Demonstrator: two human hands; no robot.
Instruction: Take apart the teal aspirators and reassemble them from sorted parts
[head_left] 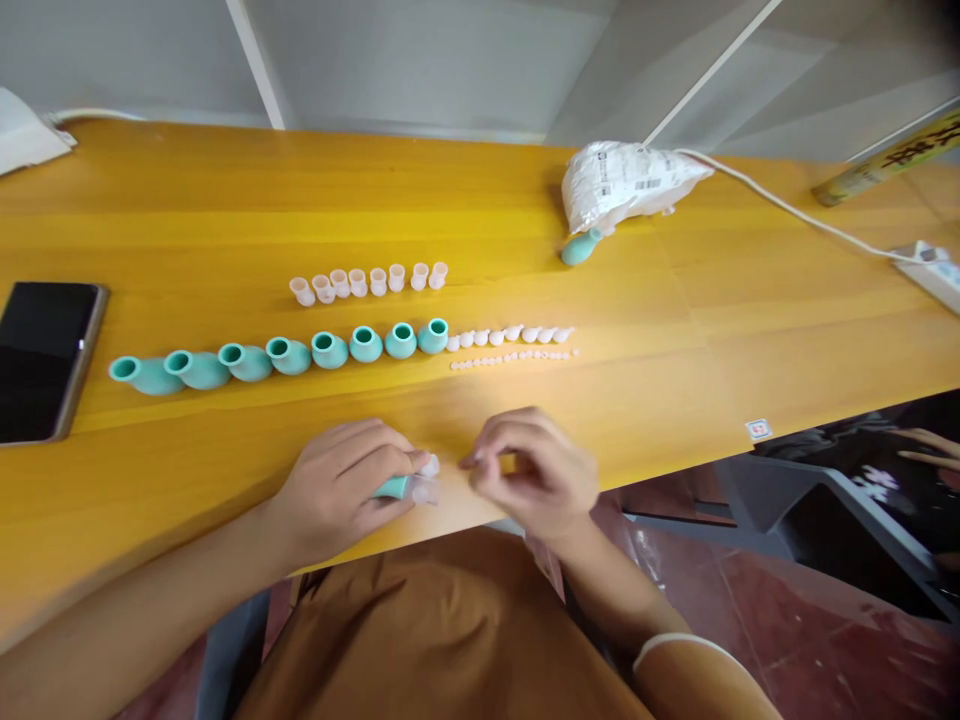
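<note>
My left hand (345, 490) is wrapped round a teal rubber bulb (391, 487) near the table's front edge. A clear plastic cup piece (422, 490) sits at the bulb's mouth, and a small white part (430, 466) shows beside my left thumb and fingertips. To its right, my right hand (536, 470) is raised with thumb and forefinger pinched together; whatever lies between them is too small and blurred to name. Beyond both hands runs a row of several teal rubber bulbs (330, 350), their open mouths upward.
Behind the bulbs stand several clear plastic cups (377, 282). Small white parts (514, 333) and tiny pale discs (517, 358) form two rows at right. A white plastic bag (626, 185), another teal bulb (580, 247), a phone (46, 360) and a power strip (930, 268) lie farther out.
</note>
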